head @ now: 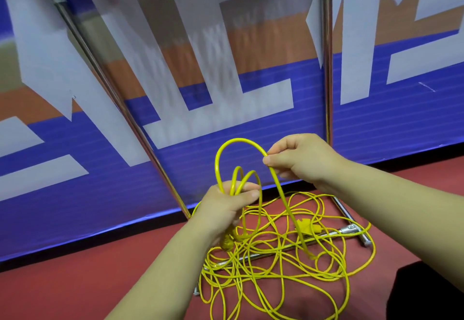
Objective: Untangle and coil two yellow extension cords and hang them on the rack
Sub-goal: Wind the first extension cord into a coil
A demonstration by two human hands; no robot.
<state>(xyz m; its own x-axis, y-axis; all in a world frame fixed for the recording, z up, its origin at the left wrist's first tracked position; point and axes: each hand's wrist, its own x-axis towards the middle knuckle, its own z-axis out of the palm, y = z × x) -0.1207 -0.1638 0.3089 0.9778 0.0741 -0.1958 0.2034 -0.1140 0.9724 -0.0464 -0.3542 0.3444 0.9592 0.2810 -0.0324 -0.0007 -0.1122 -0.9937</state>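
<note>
Cord [219,159] loop arches upward between hands.

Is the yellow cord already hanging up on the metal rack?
No, most of the yellow cord lies in a tangled pile on the red floor, with only a few loops held in the left hand and right hand.

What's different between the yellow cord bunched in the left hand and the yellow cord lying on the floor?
The cord in the left hand is gathered into a few upright loops; the floor pile sprawls flat in a crisscrossed tangle. The held loops are small and close together, while the pile's loops are wide and spill across the rack's metal base bar. The right hand pinches an arch of the cord. Both are the same thin yellow cable.
</note>
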